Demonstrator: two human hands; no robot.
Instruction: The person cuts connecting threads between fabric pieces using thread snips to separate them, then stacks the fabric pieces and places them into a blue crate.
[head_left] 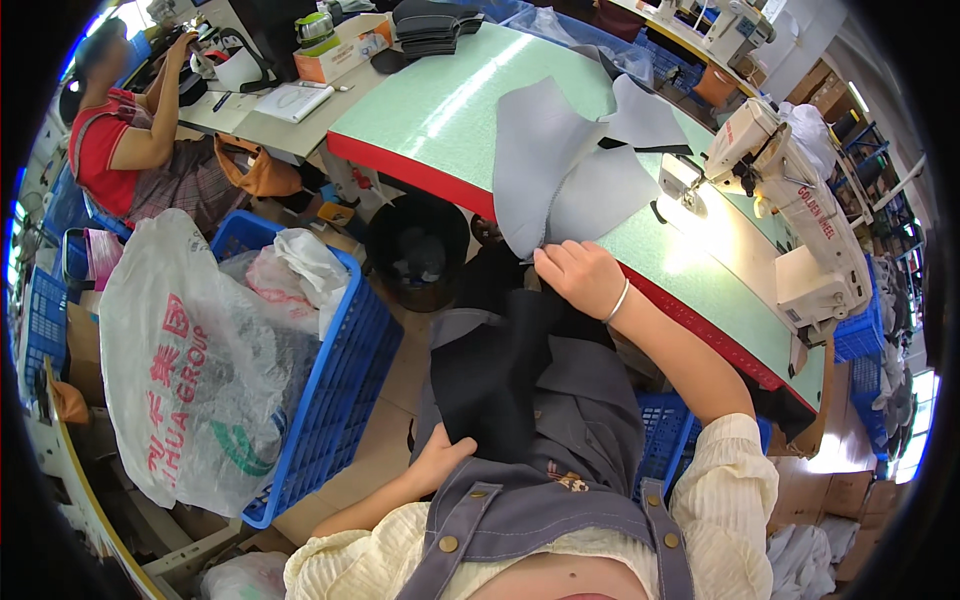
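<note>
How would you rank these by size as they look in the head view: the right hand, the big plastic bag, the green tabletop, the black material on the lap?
Largest to smallest:
1. Green tabletop
2. Big plastic bag
3. Black material
4. Right hand

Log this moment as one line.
Left hand: holding black piece over lap | Right hand: at near end of grey panels | Sewing machine: on green tabletop, needle area lit
</note>
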